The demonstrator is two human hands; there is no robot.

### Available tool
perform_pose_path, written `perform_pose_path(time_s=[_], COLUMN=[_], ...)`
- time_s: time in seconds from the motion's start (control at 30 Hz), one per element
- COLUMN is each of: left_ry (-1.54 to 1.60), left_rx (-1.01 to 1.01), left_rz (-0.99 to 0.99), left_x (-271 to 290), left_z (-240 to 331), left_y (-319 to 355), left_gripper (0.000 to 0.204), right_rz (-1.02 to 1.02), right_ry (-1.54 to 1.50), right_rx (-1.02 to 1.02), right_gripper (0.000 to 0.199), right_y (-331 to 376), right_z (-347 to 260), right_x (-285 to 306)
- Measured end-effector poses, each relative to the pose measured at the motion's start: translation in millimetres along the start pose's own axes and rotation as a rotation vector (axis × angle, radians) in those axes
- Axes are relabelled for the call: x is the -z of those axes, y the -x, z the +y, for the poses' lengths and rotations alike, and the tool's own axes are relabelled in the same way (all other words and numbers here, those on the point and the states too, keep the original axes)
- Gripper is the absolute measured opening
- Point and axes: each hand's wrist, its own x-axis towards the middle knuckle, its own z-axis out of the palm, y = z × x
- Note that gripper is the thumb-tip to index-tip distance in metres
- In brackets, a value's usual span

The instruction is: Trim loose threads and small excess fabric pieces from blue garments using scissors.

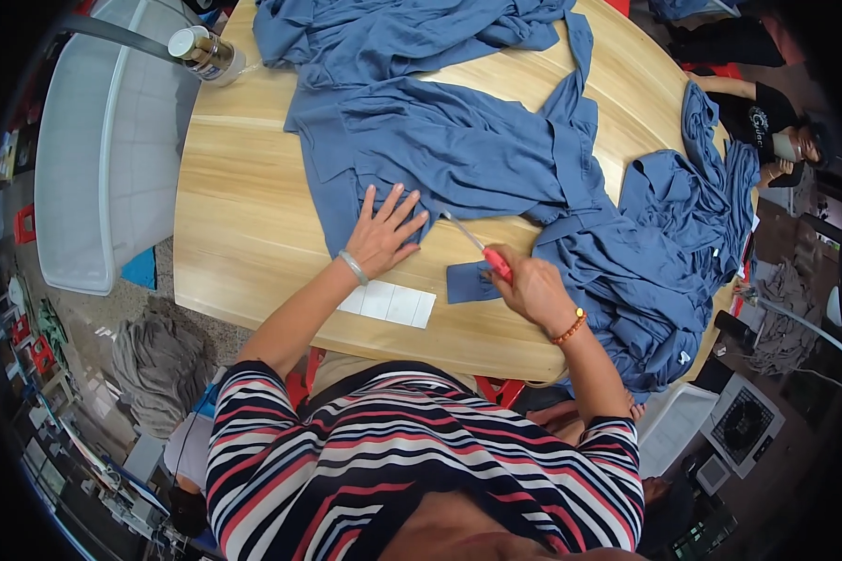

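Observation:
My left hand (382, 236) lies flat with fingers spread on the lower edge of a blue garment (449, 140), pressing it to the wooden table (243, 215). A red-handled tool (496, 264) with a slim metal shaft is gripped in my right hand (530, 290). Its tip meets or almost meets the garment's edge, just right of my left fingers; which of the two I cannot tell. Below my left wrist lies a white strip (388, 304) marked with lines. A small blue fabric piece (472, 282) sits on the wood, partly under my right hand.
More crumpled blue garments (636, 243) cover the table's right side. A lidded jar (206, 54) stands at the far left edge, next to a large pale bin (103, 150). Another person (762, 122) is at the table's far right. Grey cloth (159, 365) is heaped on the floor at left.

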Motion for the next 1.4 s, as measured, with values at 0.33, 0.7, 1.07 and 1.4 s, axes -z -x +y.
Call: perform_pose_path(time_s=[0.33,0.7,1.07,1.4], left_ry=[-0.044,-0.051,-0.095,0.243], left_rx=[0.059,0.003,0.299,0.376], left_rz=[-0.064,-0.125,0.064,-0.546], left_x=[-7,2,47,89], left_z=[-2,-2,-47,-66], left_y=[-1,-2,-40,76], left_gripper=[0.050,0.061,0.079,0.056], right_rz=[-0.159,-0.224,0.407,-0.016], right_ry=[0.137,0.092,-0.170,-0.140], right_rx=[-0.009,0.036,-0.051,-0.255], right_gripper=[0.027,0.029,0.040,0.037], right_y=[12,21,-98,0], right_z=[-17,-20,62,66], right_x=[-12,-13,38,-56])
